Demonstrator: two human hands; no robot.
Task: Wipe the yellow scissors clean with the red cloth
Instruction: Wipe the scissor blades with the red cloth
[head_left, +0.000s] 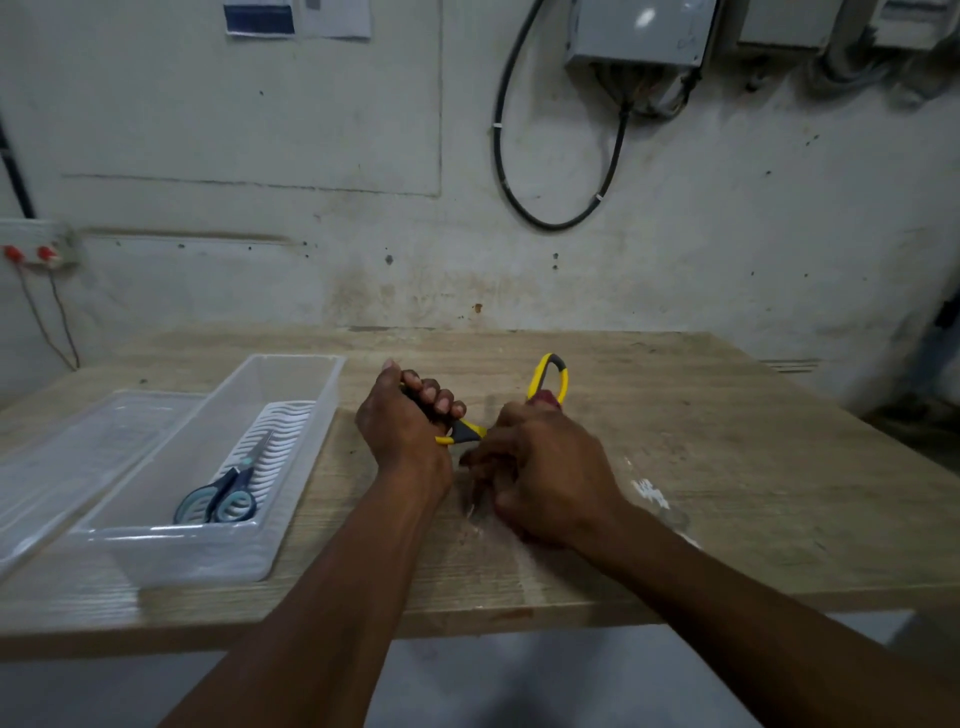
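Observation:
The yellow scissors (549, 376) lie spread wide over the middle of the wooden table (727, 415). My left hand (402, 415) grips one yellow-and-grey handle, fingers curled round it. The other handle loop sticks up beyond my right hand (545, 475). My right hand is curled over the scissors' blades, and only a small bit of the red cloth (543, 399) shows above its knuckles. A dark blade tip pokes out below the right hand's fingers. Most of the cloth and the blades are hidden.
A clear plastic bin (291, 374) stands at the left, holding a white slotted tray and blue scissors (223, 499). Its clear lid (78, 441) lies further left. The table's near edge runs just below my forearms. A wall closes off the far side.

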